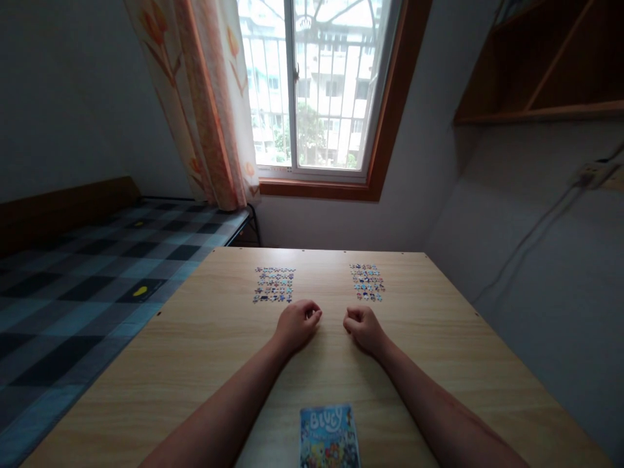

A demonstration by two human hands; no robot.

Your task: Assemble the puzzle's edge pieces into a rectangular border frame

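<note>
My left hand (299, 324) rests on the wooden table with its fingers curled in and nothing visible in them. To its right, my right hand (364, 329) is closed in a loose fist, also with nothing showing in it. The two hands lie apart. Just beyond the left one, loose jigsaw puzzle pieces (274, 284) are laid out in rows. A second group of puzzle pieces (367, 282) lies in rows past the right one. Between my forearms, near the bottom edge, sits a blue box (329, 437) with "Bluey" printed on it, partly cut off by the frame.
The pale wooden table (331, 370) reaches toward a window (316, 91) with a flowered curtain (209, 104). A bed with a checked cover (68, 331) stands at the left. On the right wall are a wooden shelf (541, 114) and a hanging cable (529, 231).
</note>
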